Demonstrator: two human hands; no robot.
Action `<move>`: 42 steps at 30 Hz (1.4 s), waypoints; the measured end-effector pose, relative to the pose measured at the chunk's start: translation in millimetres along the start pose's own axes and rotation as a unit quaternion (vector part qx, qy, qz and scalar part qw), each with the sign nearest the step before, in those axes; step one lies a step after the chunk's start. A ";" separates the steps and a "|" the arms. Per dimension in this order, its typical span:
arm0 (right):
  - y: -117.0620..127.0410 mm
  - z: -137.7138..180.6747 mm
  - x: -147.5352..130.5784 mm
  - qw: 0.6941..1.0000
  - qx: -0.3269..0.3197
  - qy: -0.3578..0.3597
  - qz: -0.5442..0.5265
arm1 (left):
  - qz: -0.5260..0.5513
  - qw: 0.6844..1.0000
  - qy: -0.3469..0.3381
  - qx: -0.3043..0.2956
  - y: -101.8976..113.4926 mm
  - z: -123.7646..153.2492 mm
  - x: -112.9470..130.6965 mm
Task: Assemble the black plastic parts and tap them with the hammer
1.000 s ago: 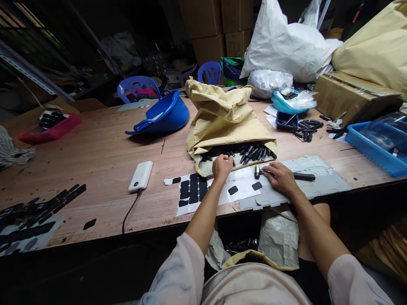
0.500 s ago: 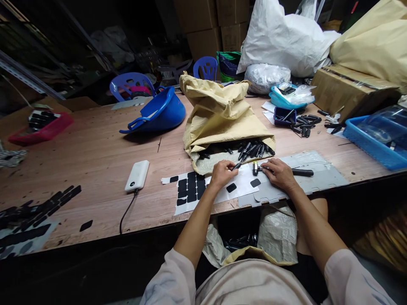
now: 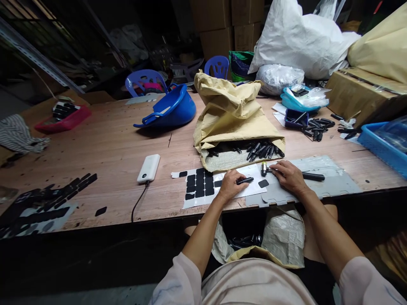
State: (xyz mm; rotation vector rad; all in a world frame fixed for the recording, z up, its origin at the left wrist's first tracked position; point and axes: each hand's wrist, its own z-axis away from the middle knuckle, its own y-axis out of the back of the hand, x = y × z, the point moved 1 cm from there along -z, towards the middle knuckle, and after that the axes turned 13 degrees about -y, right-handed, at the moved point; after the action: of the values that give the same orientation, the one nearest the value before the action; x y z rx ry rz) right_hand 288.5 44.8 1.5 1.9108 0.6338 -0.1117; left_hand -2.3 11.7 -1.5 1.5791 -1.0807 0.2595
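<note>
My left hand (image 3: 232, 184) is closed around a slim black pen-like piece (image 3: 246, 180), held nearly level just above the white sheet (image 3: 254, 171). My right hand (image 3: 288, 176) grips a small hammer by its shaft. The hammer's head (image 3: 263, 169) points left and its black handle (image 3: 313, 176) sticks out to the right. Between the hands a black rounded-square pad (image 3: 263, 183) lies on the sheet. More such pads (image 3: 199, 186) sit in rows left of my left hand. Behind, black pieces (image 3: 261, 150) spill from the mouth of a tan sack (image 3: 235, 123).
A grey board (image 3: 340, 182) lies beneath the hammer. Left are a white power bank (image 3: 149, 168) with a cable and black strips (image 3: 70, 192). Further back are a blue basin (image 3: 174, 108), a red tray (image 3: 68, 120) and a blue tray (image 3: 381, 142). A sack of black pieces (image 3: 244, 241) rests at my lap.
My left hand has brought the black piece from near the sack mouth toward me, over the white sheet. My right hand stays on the hammer. The whole view has shifted slightly.
</note>
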 end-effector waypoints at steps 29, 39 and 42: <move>-0.1 22.0 -78.1 0.993 -0.082 -0.022 -0.086 | -0.003 0.999 0.037 0.009 -5.7 -4.9 2.9; 4.9 20.7 -84.6 0.989 -0.050 -0.048 -0.128 | 0.017 1.000 0.019 0.013 -2.5 -1.7 3.0; 1.2 22.7 -82.6 0.991 -0.055 -0.054 -0.108 | 0.016 1.000 0.009 0.024 -1.7 -1.0 3.7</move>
State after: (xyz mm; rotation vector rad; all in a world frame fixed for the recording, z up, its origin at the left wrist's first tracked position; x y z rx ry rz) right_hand 223.3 -6.6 22.5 1.7149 0.7556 -0.3104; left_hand 1.4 10.6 0.2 1.6013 -1.0938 0.3228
